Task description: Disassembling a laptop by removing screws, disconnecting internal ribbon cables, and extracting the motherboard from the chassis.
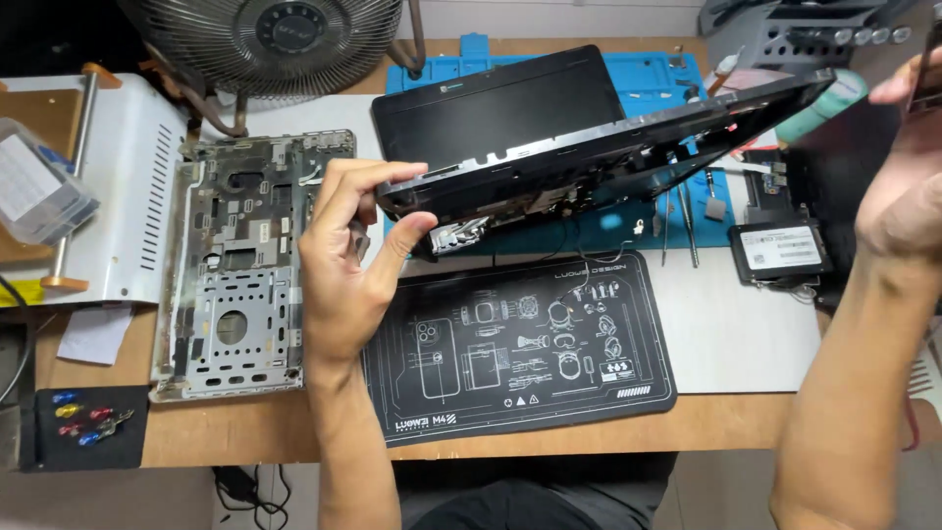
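Two hands hold a partly dismantled black laptop (549, 147) above the surface (726, 334), tilted, its screen half toward 12 o'clock. The left hand (348, 265) grips the laptop's near left corner, thumb beneath and fingers curled over the edge beside an exposed metal hinge (459, 234). The right hand (908, 186), at 3 o'clock, is raised by the far right corner; whether it closes on the edge cannot be told, as the fingers run out of view. Judged from this, the step in hand is separating or turning the upper shell, and any further handling calls for steady support at both corners so the loose thin wires (589, 260) hanging beneath do not snag. A bare grey metal frame (240, 265) lies at 9 o'clock. A black mat (520, 344) printed with white line drawings lies at 6 o'clock. A small black rectangular drive (780, 250) with a white label lies at 3 o'clock, and a blue mat (653, 74) sits at 12 o'clock.
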